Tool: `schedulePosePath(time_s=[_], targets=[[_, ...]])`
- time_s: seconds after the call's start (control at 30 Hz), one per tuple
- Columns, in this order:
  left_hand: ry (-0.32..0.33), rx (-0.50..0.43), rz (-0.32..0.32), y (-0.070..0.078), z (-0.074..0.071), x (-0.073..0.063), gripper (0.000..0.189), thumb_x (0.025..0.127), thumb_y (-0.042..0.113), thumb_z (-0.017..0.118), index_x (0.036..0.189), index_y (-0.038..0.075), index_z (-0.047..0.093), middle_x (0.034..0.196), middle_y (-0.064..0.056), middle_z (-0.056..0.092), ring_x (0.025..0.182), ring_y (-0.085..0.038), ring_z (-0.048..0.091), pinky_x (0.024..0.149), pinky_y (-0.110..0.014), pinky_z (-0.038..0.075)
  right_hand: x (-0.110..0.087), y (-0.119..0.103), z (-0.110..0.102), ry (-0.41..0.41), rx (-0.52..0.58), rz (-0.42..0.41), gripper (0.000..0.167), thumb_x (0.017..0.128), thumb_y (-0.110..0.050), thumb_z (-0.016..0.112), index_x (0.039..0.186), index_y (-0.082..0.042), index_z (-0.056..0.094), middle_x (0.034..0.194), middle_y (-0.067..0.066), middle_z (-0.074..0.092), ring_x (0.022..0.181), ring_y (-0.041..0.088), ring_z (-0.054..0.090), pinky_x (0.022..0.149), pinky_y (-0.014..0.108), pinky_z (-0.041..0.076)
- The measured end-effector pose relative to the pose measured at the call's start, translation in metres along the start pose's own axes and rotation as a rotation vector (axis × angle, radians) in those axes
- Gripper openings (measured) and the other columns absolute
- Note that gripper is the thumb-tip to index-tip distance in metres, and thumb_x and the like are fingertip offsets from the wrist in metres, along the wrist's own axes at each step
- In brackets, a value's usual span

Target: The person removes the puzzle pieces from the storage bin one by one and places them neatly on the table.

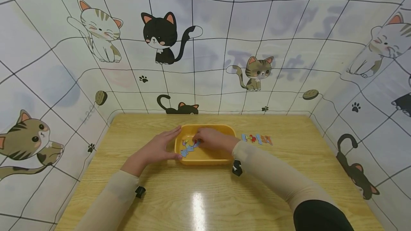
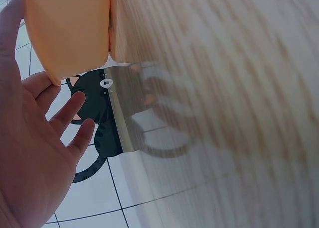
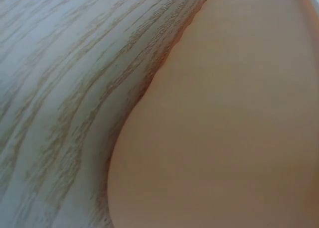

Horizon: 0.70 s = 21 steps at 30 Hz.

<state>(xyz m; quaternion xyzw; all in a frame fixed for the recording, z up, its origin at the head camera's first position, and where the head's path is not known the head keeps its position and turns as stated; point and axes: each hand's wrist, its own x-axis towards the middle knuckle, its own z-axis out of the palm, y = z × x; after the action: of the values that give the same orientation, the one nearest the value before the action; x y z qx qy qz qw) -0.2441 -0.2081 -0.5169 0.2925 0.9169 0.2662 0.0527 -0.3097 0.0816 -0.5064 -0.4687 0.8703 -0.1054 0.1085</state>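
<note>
A shallow yellow plastic tray (image 1: 208,162) stands on the table. My left hand (image 1: 157,148) grips its left end, thumb at the near corner and forefinger at the far one. In the left wrist view, the other fingers (image 2: 70,111) spread below the tray's wall (image 2: 70,34). My right hand (image 1: 212,139) reaches down into the tray, fingertips pinching a small blue puzzle piece (image 1: 197,143). More puzzle pieces (image 1: 187,149), light blue with some yellow, lie at the tray's left side. In the right wrist view, the tray's outer wall (image 3: 214,118) fills most of the picture and the hand is hidden.
Right of the tray, a short row of coloured puzzle pieces (image 1: 257,139) lies on the wood-grain table (image 1: 179,195). Walls with a cat-print covering (image 1: 212,52) enclose the table's back and sides. Both sleeves (image 1: 273,174) carry a small black device near the wrist.
</note>
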Motion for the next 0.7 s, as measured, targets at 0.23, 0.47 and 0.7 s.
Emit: schedulePosePath(time_s=[0.23,0.47,0.7], targets=[[0.0,0.0,-0.001,-0.0019,0.0011,0.0003,0.113,0.089,0.063,0.087,0.175,0.013,0.034,0.184,0.002,0.024,0.164,-0.037,0.031,0.129,-0.069,0.028,0.0018,0.0042,0.0035,-0.007,-0.011,0.02,0.024,0.104,-0.015,0.08,0.127,-0.008,0.081,0.103,0.001,0.067,0.09,0.015,0.055,0.084,0.031,0.052],[0.005,-0.005,-0.002,-0.0003,-0.0002,0.0009,0.113,0.089,0.061,0.088,0.175,0.013,0.033,0.184,0.001,0.024,0.164,-0.038,0.031,0.129,-0.068,0.028,0.0024,0.0052,0.0049,0.003,0.02,0.046,0.023,0.103,-0.015,0.081,0.125,-0.008,0.081,0.107,0.0,0.069,0.092,0.013,0.057,0.086,0.029,0.053],[0.011,-0.007,0.004,0.0011,-0.0007,0.0002,0.111,0.089,0.058,0.089,0.175,0.012,0.035,0.183,0.0,0.025,0.163,-0.04,0.033,0.128,-0.069,0.029,-0.0002,0.002,0.0043,0.01,0.056,0.075,0.019,0.102,-0.013,0.079,0.121,-0.011,0.08,0.111,0.0,0.072,0.096,0.015,0.061,0.092,0.032,0.056]])
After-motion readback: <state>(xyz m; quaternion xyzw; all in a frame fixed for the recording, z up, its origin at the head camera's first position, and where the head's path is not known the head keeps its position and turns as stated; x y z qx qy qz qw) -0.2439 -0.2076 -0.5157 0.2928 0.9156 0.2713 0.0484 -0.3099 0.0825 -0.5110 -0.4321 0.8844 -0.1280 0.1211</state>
